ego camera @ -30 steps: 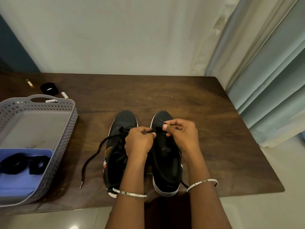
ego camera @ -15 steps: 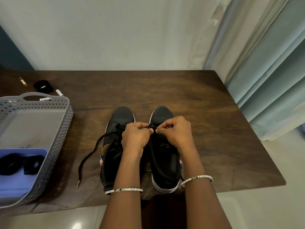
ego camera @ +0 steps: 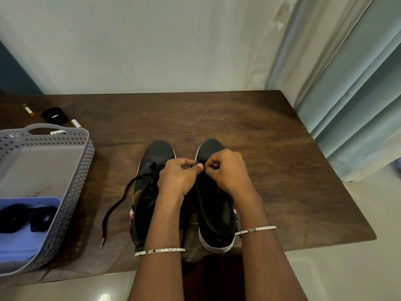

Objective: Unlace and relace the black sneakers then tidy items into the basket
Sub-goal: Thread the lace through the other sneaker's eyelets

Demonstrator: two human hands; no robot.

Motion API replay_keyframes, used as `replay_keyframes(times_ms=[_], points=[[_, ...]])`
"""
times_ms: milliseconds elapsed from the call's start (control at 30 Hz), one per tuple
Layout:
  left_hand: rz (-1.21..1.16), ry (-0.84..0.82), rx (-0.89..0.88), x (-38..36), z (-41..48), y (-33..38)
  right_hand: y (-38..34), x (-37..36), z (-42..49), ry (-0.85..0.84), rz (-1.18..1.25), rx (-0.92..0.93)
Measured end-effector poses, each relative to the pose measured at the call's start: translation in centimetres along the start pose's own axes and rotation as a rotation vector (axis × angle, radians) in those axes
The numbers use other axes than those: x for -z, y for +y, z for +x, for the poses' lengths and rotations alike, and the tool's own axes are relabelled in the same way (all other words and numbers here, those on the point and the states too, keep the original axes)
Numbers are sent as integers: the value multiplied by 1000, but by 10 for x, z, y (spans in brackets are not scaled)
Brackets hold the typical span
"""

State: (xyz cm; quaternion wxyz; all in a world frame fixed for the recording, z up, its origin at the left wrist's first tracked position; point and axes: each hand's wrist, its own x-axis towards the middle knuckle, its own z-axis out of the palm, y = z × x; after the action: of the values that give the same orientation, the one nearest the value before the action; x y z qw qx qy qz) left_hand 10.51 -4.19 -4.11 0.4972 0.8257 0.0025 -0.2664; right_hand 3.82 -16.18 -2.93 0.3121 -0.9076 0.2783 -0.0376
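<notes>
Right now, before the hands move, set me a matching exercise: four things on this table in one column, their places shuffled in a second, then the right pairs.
Things
1. basket
2. loose lace end
3. blue tray
4. black band

Places
A. inside the basket, at its near end
B. on the table, left of the left shoe
C. on the table behind the basket
D. at the table's left edge

Pairs: 1-D, 2-B, 3-A, 4-C
</notes>
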Motion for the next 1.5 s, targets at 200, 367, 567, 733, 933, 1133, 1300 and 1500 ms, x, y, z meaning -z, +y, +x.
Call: replay_keyframes(times_ms=[200,367,567,733,933,1133,1300,1500], points=[[142,48,-106,2,-6,4,-1,3,-3,36,-71,105],[536,249,-279,-5,-15,14,0,1,-3,50,-88,84],[621,306,-415,-4,-18,21,6,-4,0,9,-34,45],[-39,190,-259,12,-9,25,12,-3,2,-69,91,-37],[-1241,-267,-147,31,-18,35,15,-5,5,-101,81,-42],[219,92,-316,14,-2,16,16,-10,8,-94,50,-32],[619,72,-375,6,-5,17,17,-11,9,-82,35,-23],[-37,-53,-323,14,-3,21,18,-10,10,-106,30,-16]])
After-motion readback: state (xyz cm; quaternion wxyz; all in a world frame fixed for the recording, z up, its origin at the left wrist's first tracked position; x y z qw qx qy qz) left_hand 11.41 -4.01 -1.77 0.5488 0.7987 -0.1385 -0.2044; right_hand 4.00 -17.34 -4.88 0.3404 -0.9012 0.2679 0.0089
